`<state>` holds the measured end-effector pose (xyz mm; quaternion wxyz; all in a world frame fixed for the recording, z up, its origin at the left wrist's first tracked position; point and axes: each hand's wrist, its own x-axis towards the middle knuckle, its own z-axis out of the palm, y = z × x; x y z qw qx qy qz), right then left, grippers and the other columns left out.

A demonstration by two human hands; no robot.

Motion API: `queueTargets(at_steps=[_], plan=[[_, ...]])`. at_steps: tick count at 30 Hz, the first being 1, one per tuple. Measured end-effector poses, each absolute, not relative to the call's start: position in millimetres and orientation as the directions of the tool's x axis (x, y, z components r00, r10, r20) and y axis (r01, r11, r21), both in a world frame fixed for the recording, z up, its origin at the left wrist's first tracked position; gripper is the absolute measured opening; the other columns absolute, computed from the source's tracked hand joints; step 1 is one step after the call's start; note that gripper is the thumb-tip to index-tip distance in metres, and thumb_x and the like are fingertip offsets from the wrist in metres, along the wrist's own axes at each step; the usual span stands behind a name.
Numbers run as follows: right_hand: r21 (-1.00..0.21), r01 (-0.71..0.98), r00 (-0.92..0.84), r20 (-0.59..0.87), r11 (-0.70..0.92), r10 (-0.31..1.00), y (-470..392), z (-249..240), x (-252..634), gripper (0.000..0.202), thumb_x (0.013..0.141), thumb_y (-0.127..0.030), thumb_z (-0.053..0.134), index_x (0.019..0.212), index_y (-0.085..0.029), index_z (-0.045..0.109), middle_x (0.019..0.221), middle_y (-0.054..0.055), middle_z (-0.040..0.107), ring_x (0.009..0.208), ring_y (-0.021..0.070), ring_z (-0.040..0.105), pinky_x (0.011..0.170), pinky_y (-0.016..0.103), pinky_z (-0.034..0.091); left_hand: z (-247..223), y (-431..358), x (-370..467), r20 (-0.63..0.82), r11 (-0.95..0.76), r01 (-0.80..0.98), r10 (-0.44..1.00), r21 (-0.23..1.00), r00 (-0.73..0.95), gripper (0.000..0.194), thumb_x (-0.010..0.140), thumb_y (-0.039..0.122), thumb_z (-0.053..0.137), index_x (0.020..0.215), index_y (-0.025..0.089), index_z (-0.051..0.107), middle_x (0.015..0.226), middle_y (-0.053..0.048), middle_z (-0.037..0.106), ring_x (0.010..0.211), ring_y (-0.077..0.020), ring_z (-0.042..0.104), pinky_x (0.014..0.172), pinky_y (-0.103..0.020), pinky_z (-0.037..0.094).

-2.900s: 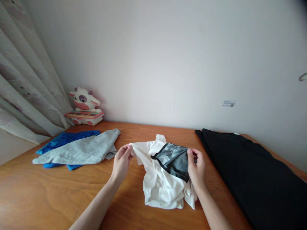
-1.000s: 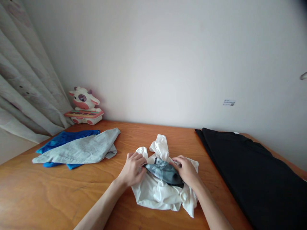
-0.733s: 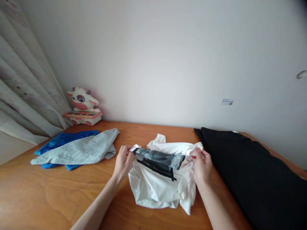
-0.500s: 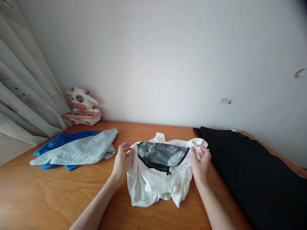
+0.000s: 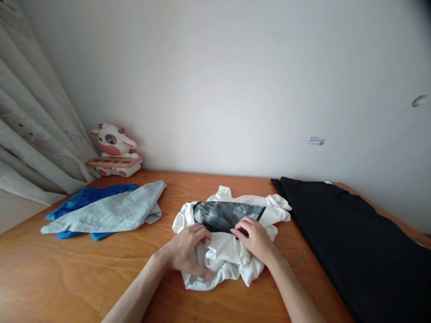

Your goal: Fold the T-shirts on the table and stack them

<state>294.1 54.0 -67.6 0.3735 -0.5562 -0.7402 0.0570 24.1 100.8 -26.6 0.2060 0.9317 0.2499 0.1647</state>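
A crumpled white shirt (image 5: 224,246) with a grey-and-black printed panel (image 5: 224,214) lies on the wooden table in front of me. My left hand (image 5: 189,249) is over its lower left part, thumb and fingers spread apart, the thumb slightly blurred. At the panel's lower black edge, the thumb and fingers of my right hand (image 5: 253,237) pinch the cloth near the small black tab, which they mostly cover. The shirt's sleeves bunch out to both sides, and its bottom edge is wrinkled.
To the left, a light grey garment (image 5: 111,210) lies over a blue garment (image 5: 84,197). A cow-shaped toy keyboard (image 5: 114,152) stands at the back left by the curtain (image 5: 37,116). Black cloth (image 5: 350,233) covers the right side of the wooden table (image 5: 67,273).
Both hands have let go of the panel's upper corners and come down and inward. The panel's upper part has settled flat, and my right hand has closed at its lower edge.
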Motion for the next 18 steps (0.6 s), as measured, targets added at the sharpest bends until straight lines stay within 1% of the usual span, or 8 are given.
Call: queueTargets(at_steps=[2, 5, 8, 10, 12, 14, 15, 18], plan=[[-0.522, 0.791, 0.003, 0.523, 0.318, 0.852, 56.1, -68.4, 298.8, 0.03, 0.1, -0.039, 0.051, 0.079, -0.024, 0.065, 0.08, 0.003, 0.065, 0.074, 0.02, 0.064, 0.071, 0.033, 0.05, -28.6, 104.6, 21.9, 0.217, -0.787, 0.419, 0.553, 0.453, 0.805, 0.056, 0.062, 0.056, 0.084, 0.102, 0.023, 0.062, 0.101, -0.007, 0.067, 0.092, -0.0259, 0.063, 0.083, -0.035, 0.048], [-0.556, 0.789, 0.1, 0.536, 0.262, 0.838, 54.1, -63.5, 305.4, 0.037, 0.099, -0.048, 0.05, 0.074, -0.024, 0.061, 0.074, 0.003, 0.063, 0.068, 0.0184, 0.061, 0.067, 0.031, 0.048, -33.9, 113.3, 17.9, 0.259, -0.746, 0.517, 0.644, 0.42, 0.72, 0.031, 0.075, 0.038, 0.077, 0.098, 0.024, 0.062, 0.101, -0.007, 0.069, 0.096, -0.0272, 0.064, 0.087, -0.038, 0.047], [-0.579, 0.73, -0.068, 0.468, 0.363, 0.881, 47.0, -53.3, 303.2, 0.038, 0.092, -0.056, 0.06, 0.071, -0.024, 0.062, 0.073, 0.001, 0.064, 0.071, 0.0179, 0.062, 0.068, 0.029, 0.048, -40.5, 121.7, 14.6, 0.358, -0.636, 0.66, 0.772, 0.401, 0.526, 0.011, 0.084, 0.031, 0.066, 0.082, 0.024, 0.058, 0.087, -0.006, 0.068, 0.083, -0.0251, 0.064, 0.077, -0.037, 0.047], [-0.557, 0.701, -0.215, 0.429, 0.445, 0.877, 41.8, -47.2, 294.3, 0.036, 0.079, -0.06, 0.074, 0.08, -0.024, 0.068, 0.082, 0.002, 0.067, 0.08, 0.0201, 0.065, 0.075, 0.031, 0.051, -42.7, 124.0, 13.3, 0.366, -0.609, 0.685, 0.791, 0.4, 0.489, 0.019, 0.088, 0.034, 0.062, 0.073, 0.023, 0.056, 0.078, -0.004, 0.066, 0.073, -0.022, 0.061, 0.068, -0.033, 0.045], [-0.506, 0.72, -0.292, 0.399, 0.474, 0.869, 38.2, -43.9, 282.0, 0.036, 0.072, -0.056, 0.082, 0.088, -0.026, 0.072, 0.09, 0.002, 0.068, 0.086, 0.0223, 0.066, 0.081, 0.034, 0.052, -41.9, 122.9, 13.0, 0.325, -0.667, 0.641, 0.745, 0.379, 0.583, 0.029, 0.092, 0.04, 0.059, 0.069, 0.023, 0.056, 0.074, -0.003, 0.065, 0.07, -0.0201, 0.06, 0.067, -0.032, 0.044], [-0.488, 0.74, -0.304, 0.373, 0.464, 0.877, 37.4, -43.7, 272.1, 0.02, 0.083, -0.046, 0.074, 0.085, -0.027, 0.074, 0.09, 0.002, 0.069, 0.085, 0.0214, 0.066, 0.081, 0.033, 0.051, -38.6, 119.4, 13.7, 0.286, -0.753, 0.555, 0.652, 0.354, 0.702, 0.034, 0.094, 0.046, 0.057, 0.069, 0.022, 0.059, 0.074, -0.004, 0.065, 0.073, -0.0201, 0.061, 0.07, -0.032, 0.044], [-0.507, 0.735, -0.287, 0.369, 0.45, 0.884, 38.1, -44.4, 269.7, 0.018, 0.091, -0.041, 0.066, 0.082, -0.027, 0.074, 0.089, 0.002, 0.07, 0.083, 0.0203, 0.066, 0.079, 0.032, 0.051, -36.5, 117.4, 14.1, 0.279, -0.786, 0.51, 0.607, 0.349, 0.744, 0.034, 0.094, 0.047, 0.057, 0.071, 0.022, 0.061, 0.076, -0.004, 0.065, 0.075, -0.0206, 0.061, 0.072, -0.032, 0.045], [-0.643, 0.656, -0.144, 0.407, 0.395, 0.902, 44.4, -48.1, 274.5, 0.038, 0.1, -0.041, 0.047, 0.075, -0.025, 0.071, 0.083, 0.003, 0.069, 0.078, 0.0191, 0.065, 0.074, 0.03, 0.05, -30.6, 112.7, 14.4, 0.274, -0.822, 0.436, 0.543, 0.366, 0.793, 0.032, 0.09, 0.053, 0.062, 0.081, 0.022, 0.065, 0.086, -0.006, 0.065, 0.084, -0.0232, 0.062, 0.078, -0.034, 0.046]])
